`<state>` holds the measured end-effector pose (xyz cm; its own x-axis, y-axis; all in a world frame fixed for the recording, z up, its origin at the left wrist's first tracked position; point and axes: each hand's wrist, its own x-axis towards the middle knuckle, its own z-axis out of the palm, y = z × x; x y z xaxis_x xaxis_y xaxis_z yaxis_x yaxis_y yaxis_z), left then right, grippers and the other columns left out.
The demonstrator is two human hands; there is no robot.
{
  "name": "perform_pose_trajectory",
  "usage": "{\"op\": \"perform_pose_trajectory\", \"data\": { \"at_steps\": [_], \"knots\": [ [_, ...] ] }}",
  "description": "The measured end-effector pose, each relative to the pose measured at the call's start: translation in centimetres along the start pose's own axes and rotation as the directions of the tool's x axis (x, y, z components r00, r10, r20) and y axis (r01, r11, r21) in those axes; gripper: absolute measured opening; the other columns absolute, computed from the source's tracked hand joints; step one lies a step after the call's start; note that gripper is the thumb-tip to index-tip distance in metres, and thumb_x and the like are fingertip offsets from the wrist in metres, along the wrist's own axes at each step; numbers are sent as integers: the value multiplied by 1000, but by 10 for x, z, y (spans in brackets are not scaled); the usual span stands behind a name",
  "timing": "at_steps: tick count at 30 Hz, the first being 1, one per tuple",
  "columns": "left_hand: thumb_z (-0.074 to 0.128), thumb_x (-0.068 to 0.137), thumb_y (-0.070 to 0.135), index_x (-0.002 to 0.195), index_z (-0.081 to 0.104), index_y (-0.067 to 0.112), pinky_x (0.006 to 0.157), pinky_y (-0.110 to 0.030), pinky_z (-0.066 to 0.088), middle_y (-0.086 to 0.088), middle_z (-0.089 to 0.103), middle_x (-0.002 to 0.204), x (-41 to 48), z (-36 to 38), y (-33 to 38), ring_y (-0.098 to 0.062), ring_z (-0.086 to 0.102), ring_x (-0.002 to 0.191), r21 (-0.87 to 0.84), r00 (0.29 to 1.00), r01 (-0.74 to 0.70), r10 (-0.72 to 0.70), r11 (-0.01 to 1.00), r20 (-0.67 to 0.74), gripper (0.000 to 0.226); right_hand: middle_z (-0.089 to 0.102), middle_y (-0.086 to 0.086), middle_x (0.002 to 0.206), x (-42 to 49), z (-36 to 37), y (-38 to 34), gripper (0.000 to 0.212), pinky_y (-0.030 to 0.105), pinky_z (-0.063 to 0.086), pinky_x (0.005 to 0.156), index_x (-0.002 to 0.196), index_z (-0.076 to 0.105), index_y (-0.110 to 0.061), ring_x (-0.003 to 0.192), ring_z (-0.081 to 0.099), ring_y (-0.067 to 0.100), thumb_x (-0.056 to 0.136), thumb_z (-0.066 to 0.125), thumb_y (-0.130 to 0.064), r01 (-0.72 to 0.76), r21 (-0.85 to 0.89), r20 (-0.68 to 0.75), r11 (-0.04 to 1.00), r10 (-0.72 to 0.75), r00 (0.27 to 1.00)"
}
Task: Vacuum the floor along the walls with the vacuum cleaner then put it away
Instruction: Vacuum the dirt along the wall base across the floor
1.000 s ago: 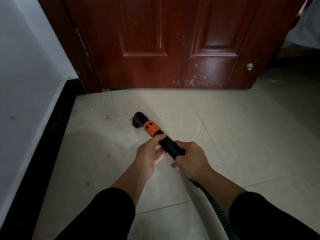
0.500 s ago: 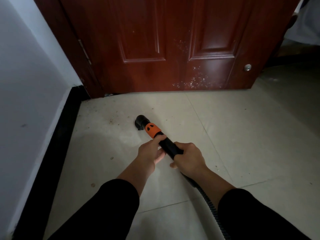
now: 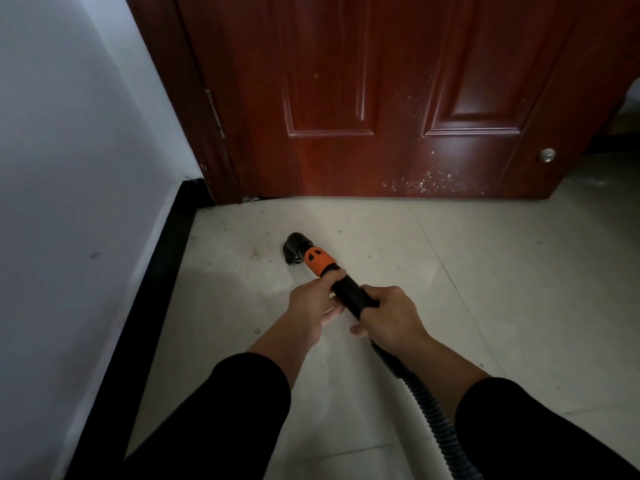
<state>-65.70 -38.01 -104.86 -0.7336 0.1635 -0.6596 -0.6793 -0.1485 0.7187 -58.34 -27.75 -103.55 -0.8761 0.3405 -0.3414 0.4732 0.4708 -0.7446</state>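
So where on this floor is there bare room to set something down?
Bare tiles lie right of the right hand, up to the door. A narrower strip runs between the black skirting and the left hand. Crowded around the wand and hose.

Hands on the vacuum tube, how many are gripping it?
2. The left hand grips the black tube just behind the orange collar; the right hand grips it further back, where the ribbed hose begins. Neither is hidden.
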Motion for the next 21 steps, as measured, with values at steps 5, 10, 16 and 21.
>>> {"op": "perform_pose_trajectory", "data": {
  "at_steps": [5, 10, 16, 21],
  "knots": [
    [78, 80, 16, 81, 65, 6, 58, -23, 58, -7, 69, 84, 16, 1, 9, -16, 69, 72, -22, 999, -28, 27, 999, -17, 16, 57, -9, 51, 19, 2, -4, 30, 27, 46, 61, 91, 70, -25, 59, 57, 15, 73, 64, -2, -18, 7, -12, 1000, 18, 1000],
    [79, 79, 14, 77, 65, 7, 55, -20, 57, -7, 68, 77, 29, 1, 17, -11, 68, 57, -53, 999, -38, 37, 998, -10, 16, 59, -6, 55, 33, 4, -12, 31, 24, 44, 57, 92, 71, -25, 58, 57, 14, 72, 67, -2, -16, 20, -3, 1000, 16, 1000],
    [80, 77, 15, 79, 67, 7, 62, -22, 59, -5, 70, 74, 43, -5, 27, -10, 69, 57, -74, 999, -49, 49, 996, -3, 15, 58, -9, 50, 51, 7, -21, 29, 22, 40, 54, 92, 71, -23, 56, 55, 11, 71, 71, -3, -14, 35, 17, 999, 13, 1000],
    [81, 76, 14, 78, 68, 8, 59, -19, 58, -1, 71, 60, 50, -11, 35, -7, 69, 53, -94, 998, -68, 67, 993, -9, 15, 59, -8, 51, 60, 12, -29, 29, 22, 40, 55, 91, 71, -22, 56, 55, 11, 70, 71, -2, -5, 42, 30, 999, 4, 1000]
  ]
}}
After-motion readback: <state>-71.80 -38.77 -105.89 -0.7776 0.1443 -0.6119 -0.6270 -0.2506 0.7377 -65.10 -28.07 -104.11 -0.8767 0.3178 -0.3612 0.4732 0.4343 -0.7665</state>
